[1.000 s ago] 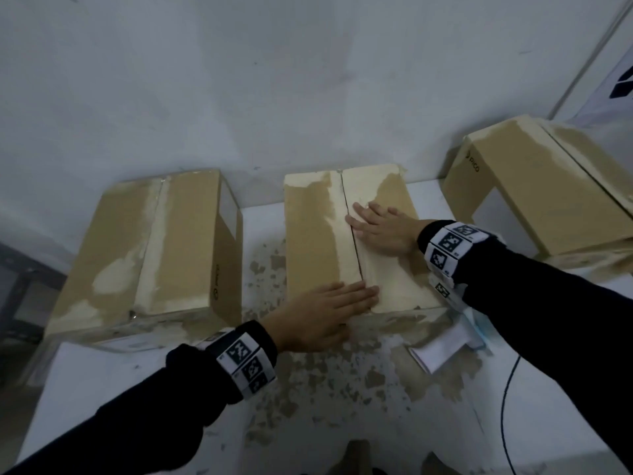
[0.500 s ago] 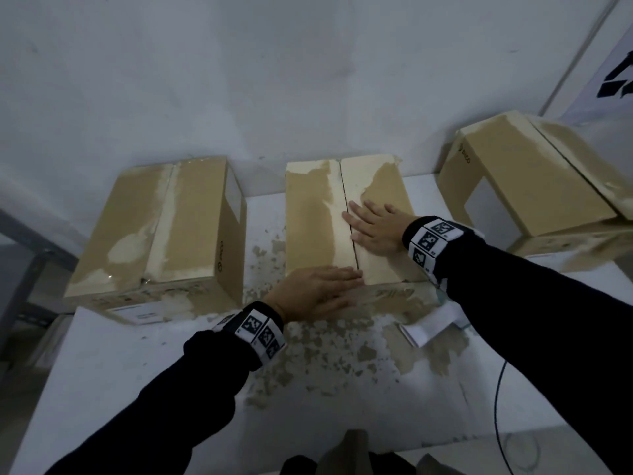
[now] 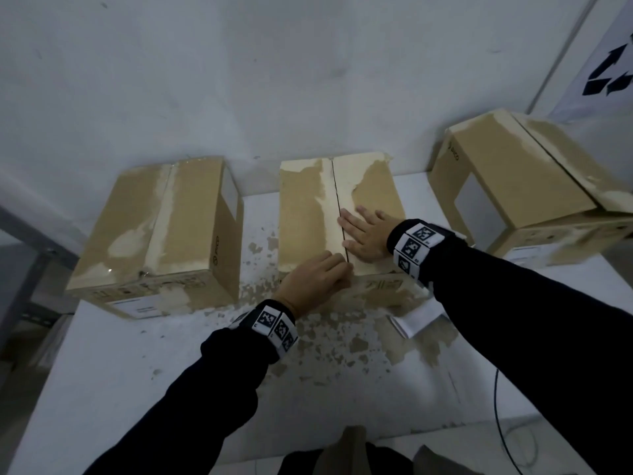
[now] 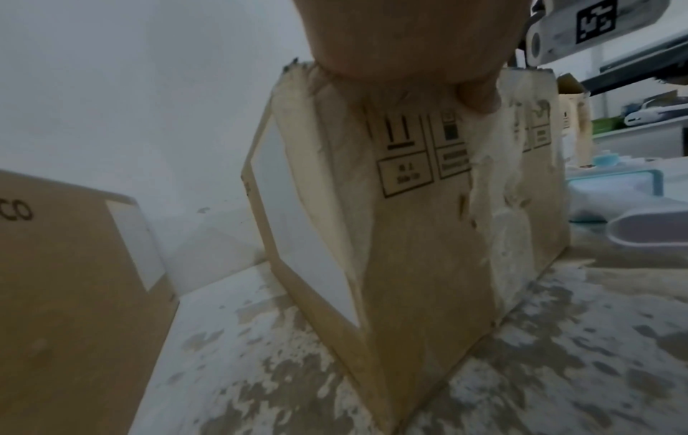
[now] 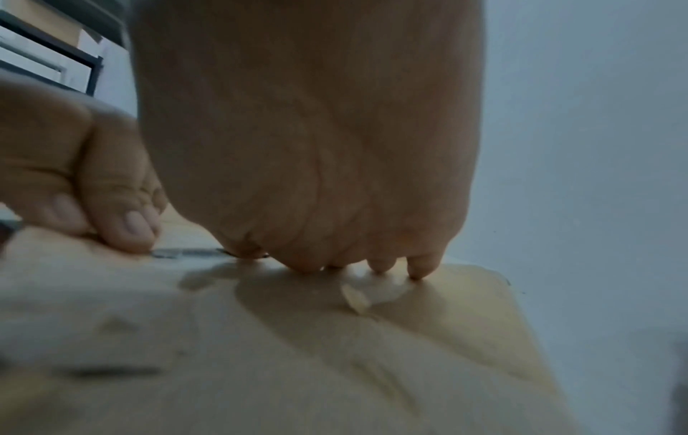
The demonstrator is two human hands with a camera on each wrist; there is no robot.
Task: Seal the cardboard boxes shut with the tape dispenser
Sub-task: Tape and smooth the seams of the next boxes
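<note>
Three brown cardboard boxes stand in a row on a white table (image 3: 130,365). My two hands hold down the flaps of the middle box (image 3: 305,207), which meet at a dark seam down the centre. My left hand (image 3: 317,279) lies on the near end of the left flap, fingers straight and reaching the seam, thumb over the front face (image 4: 480,97). My right hand (image 3: 364,234) presses flat on the right flap, fingers spread toward the seam (image 5: 417,265). A white and pale blue object (image 4: 629,206), possibly the tape dispenser, lies right of this box, mostly hidden under my right forearm.
The left box (image 3: 164,228) shows glossy tape along its seam. The right box (image 3: 513,180) sits tilted, its top flaps not flat. A wall rises right behind the boxes. A black cable (image 3: 500,423) hangs at the table's right front; a metal frame (image 3: 20,262) stands left.
My head has pulled back, so the boxes look smaller. My left hand's fingertips drew back from across the seam to just at it. The right hand stayed flat on its flap.
</note>
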